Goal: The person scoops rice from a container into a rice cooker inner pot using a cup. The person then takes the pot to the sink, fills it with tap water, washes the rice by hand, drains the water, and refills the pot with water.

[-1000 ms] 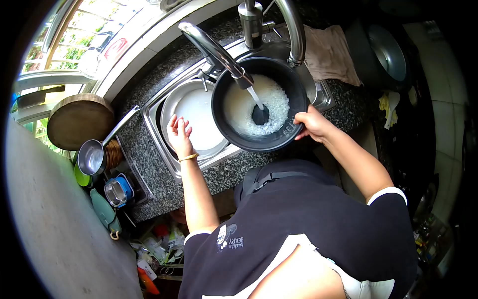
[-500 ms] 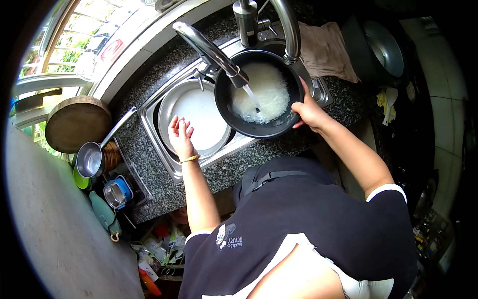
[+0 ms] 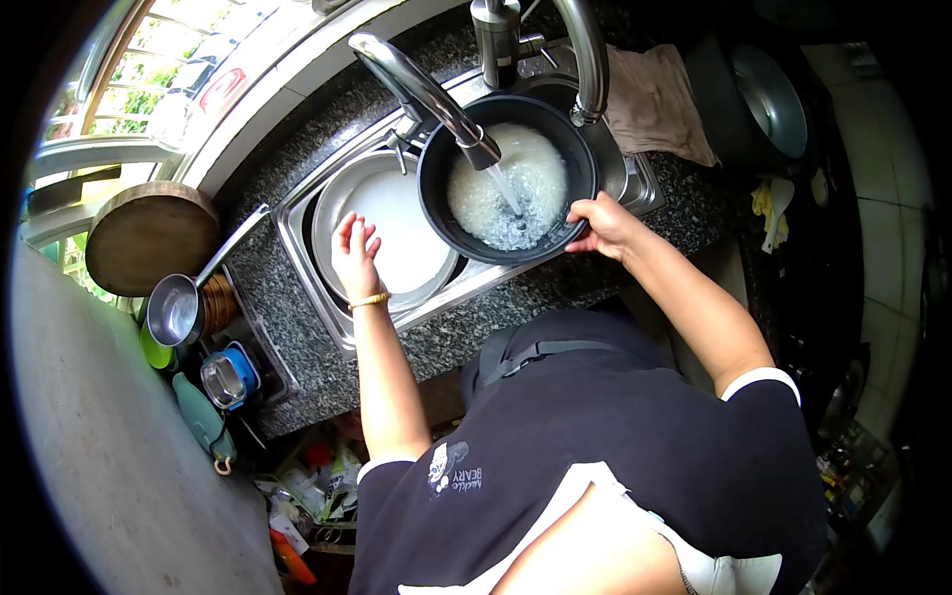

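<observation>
A round black pot point(image 3: 433, 213) sits beneath the running faucet point(image 3: 480, 149), at the right part of the sink. White rice point(image 3: 486, 198) lies in cloudy water inside it, and the stream falls into the middle. My right hand point(image 3: 603, 230) grips the pot's rim on the right side, thumb on top. Over the left basin hovers my left hand point(image 3: 353, 256), fingers loosely bent and apart, holding nothing. Below it a wide metal basin point(image 3: 332, 198) holds whitish water.
The steel sink point(image 3: 288, 233) is set in a speckled granite counter point(image 3: 297, 327). At left are a saucepan point(image 3: 175, 309), a round wooden board point(image 3: 149, 238) and a blue-rimmed container point(image 3: 228, 379). A second spout point(image 3: 587, 59) and a cloth point(image 3: 650, 104) are at the back right.
The pot has shifted slightly left and up with my right hand, whose hold sits lower on the rim. The water surface looks more churned. My left hand has drifted a little left and up.
</observation>
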Demonstrator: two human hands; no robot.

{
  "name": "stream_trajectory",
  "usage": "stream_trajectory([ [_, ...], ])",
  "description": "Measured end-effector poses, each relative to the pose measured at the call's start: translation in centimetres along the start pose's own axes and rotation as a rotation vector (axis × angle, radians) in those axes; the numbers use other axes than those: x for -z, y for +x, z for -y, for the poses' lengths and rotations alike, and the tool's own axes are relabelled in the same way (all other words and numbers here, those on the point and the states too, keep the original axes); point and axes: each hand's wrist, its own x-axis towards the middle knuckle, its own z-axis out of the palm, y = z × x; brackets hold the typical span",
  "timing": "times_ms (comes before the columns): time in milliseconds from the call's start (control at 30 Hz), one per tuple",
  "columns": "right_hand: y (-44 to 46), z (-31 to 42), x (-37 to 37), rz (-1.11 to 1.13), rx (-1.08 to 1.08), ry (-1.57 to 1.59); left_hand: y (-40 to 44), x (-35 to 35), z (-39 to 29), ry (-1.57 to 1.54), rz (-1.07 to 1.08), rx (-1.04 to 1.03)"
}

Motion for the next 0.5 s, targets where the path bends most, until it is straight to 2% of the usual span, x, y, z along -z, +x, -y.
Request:
stream_trajectory([
  [233,-0.6,-0.6,1.6,0.038,-0.027,0.061,3.8,-2.7,1.0,0.287,0.119,-0.003],
  [333,0.0,-1.2,1.0,0.003,0.031,0.044,5.6,-4.2,1.3,0.614,0.216,-0.076],
  [367,-0.5,-1.1,0.3,-0.025,0.024,0.017,6.4,-4.7,1.5,0.612,0.218,-0.077],
  [433,-0.9,-1.4,0.1,-0.016,0.013,0.015,8.1,-5.3,2.0,0.877,0.284,-0.059],
  [500,-1.1,-2.0,0.3,-0.016,0.008,0.029,8.1,-6.5,1.0,0.944,0.308,-0.044],
])
